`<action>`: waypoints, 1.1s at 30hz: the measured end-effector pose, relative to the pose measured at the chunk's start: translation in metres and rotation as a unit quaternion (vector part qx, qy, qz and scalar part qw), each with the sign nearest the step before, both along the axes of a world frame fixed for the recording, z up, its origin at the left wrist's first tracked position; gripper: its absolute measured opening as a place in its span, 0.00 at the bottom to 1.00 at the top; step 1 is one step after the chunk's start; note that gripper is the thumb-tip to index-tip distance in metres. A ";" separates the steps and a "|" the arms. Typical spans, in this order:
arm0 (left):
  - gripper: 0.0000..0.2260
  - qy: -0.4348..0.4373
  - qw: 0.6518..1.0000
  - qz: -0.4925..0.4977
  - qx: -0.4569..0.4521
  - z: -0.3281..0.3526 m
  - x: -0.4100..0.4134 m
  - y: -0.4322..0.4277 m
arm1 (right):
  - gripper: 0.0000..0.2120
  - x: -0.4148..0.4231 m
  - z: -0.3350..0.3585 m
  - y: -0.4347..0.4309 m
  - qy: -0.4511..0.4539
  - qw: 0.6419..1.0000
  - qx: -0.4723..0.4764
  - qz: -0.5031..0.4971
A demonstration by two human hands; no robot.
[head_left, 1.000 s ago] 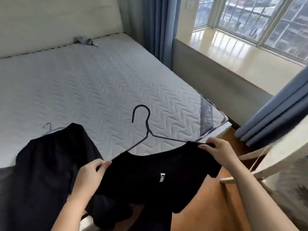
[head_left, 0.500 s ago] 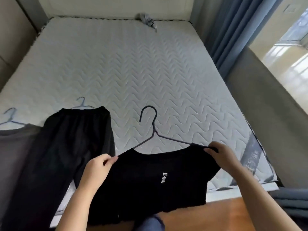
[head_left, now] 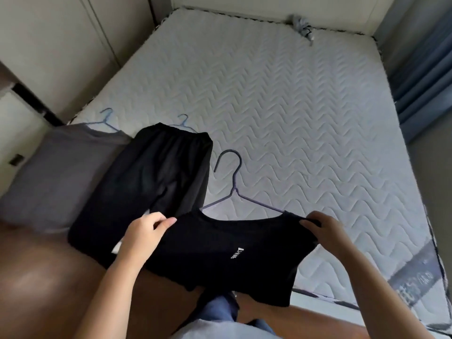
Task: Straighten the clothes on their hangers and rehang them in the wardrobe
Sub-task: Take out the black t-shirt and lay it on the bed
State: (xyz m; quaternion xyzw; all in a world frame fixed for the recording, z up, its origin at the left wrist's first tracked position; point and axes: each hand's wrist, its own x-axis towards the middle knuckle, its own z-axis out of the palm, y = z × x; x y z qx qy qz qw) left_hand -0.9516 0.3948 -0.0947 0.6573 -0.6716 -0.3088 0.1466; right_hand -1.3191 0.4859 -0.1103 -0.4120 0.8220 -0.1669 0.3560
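A black T-shirt point(head_left: 234, 253) with a small white logo hangs on a dark wire hanger point(head_left: 233, 182) over the foot of the bed. My left hand point(head_left: 144, 236) pinches its left shoulder and my right hand point(head_left: 327, 231) pinches its right shoulder, holding it spread out. The hook points up and away from me. To the left, black trousers point(head_left: 151, 182) lie on the mattress on a blue hanger point(head_left: 184, 121). Beside them lies a grey garment point(head_left: 63, 167) on another blue hanger point(head_left: 106, 118).
The white quilted mattress point(head_left: 281, 106) fills the view, with a small grey bundle point(head_left: 303, 26) near the headboard. Pale wardrobe panels point(head_left: 61, 45) stand on the left, blue curtains point(head_left: 425, 69) on the right. Brown wooden floor point(head_left: 36, 277) lies below left.
My view has swung left from the window to the bed and wardrobe side. Both hands keep the same hold on the shirt's shoulders, and the grey garment has come fully into view.
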 end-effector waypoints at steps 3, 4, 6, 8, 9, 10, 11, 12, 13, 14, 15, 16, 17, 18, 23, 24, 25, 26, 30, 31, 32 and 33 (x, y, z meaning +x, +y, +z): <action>0.11 -0.009 0.999 0.046 -0.011 -0.003 0.018 0.039 | 0.05 0.015 0.002 0.016 -0.012 0.999 -0.010 0.035; 0.10 -0.011 0.998 0.056 -0.016 -0.004 0.022 0.051 | 0.06 0.019 0.003 0.023 -0.015 0.999 -0.014 0.040; 0.11 -0.019 0.997 0.076 -0.018 -0.005 0.028 0.074 | 0.07 0.025 0.001 0.040 -0.014 0.999 -0.014 0.040; 0.11 -0.017 0.997 0.079 -0.019 -0.005 0.034 0.093 | 0.10 0.032 -0.001 0.056 -0.018 0.999 -0.015 0.040; 0.11 -0.016 0.997 0.075 -0.018 -0.003 0.037 0.100 | 0.10 0.036 -0.002 0.063 -0.025 0.999 -0.013 0.039; 0.11 -0.017 0.997 0.073 -0.019 0.000 0.041 0.107 | 0.10 0.040 -0.004 0.069 -0.034 0.999 -0.009 0.039; 0.11 -0.022 0.997 0.075 -0.018 0.003 0.045 0.114 | 0.09 0.046 -0.006 0.074 -0.037 0.998 -0.004 0.044; 0.11 -0.027 0.996 0.080 -0.017 0.006 0.051 0.121 | 0.09 0.052 -0.007 0.076 -0.036 0.998 -0.005 0.054; 0.12 -0.031 0.996 0.087 -0.016 0.008 0.058 0.127 | 0.09 0.059 -0.009 0.077 -0.035 0.997 -0.010 0.068; 0.13 -0.036 0.995 0.095 -0.012 0.009 0.065 0.131 | 0.09 0.065 -0.010 0.076 -0.036 0.996 -0.014 0.081; 0.13 -0.039 0.994 0.104 -0.009 0.010 0.073 0.133 | 0.09 0.071 -0.012 0.073 -0.037 0.995 -0.013 0.088; 0.13 -0.041 0.993 0.110 -0.008 0.010 0.080 0.132 | 0.08 0.076 -0.013 0.069 -0.038 0.995 -0.009 0.093; 0.13 -0.041 0.993 0.114 -0.007 0.011 0.085 0.130 | 0.08 0.081 -0.013 0.063 -0.037 0.995 -0.006 0.095; 0.13 -0.037 0.992 0.117 -0.007 0.011 0.089 0.124 | 0.09 0.084 -0.014 0.056 -0.035 0.995 -0.004 0.092; 0.15 -0.041 0.995 0.091 -0.016 0.006 0.085 0.054 | 0.08 0.086 -0.012 0.004 -0.023 0.998 -0.026 0.044; 0.15 -0.044 0.995 0.085 -0.013 0.004 0.081 0.033 | 0.08 0.083 -0.011 -0.008 -0.020 0.999 -0.028 0.026; 0.15 -0.043 0.996 0.073 -0.011 0.001 0.077 0.011 | 0.09 0.081 -0.010 -0.021 -0.015 0.999 -0.029 0.007; 0.16 -0.040 0.998 0.057 -0.007 -0.001 0.073 -0.011 | 0.09 0.077 -0.010 -0.033 -0.008 0.999 -0.030 -0.013; 0.17 -0.026 0.999 -0.023 0.037 -0.012 0.051 -0.094 | 0.11 0.060 -0.010 -0.074 0.035 0.997 -0.027 -0.070; 0.17 -0.024 0.998 -0.045 0.046 -0.016 0.045 -0.113 | 0.12 0.056 -0.011 -0.081 0.048 0.995 -0.022 -0.081; 0.17 -0.025 0.996 -0.068 0.056 -0.021 0.038 -0.129 | 0.12 0.051 -0.012 -0.085 0.059 0.994 -0.015 -0.096; 0.17 -0.029 0.993 -0.092 0.066 -0.025 0.032 -0.143 | 0.12 0.046 -0.012 -0.088 0.068 0.991 -0.008 -0.112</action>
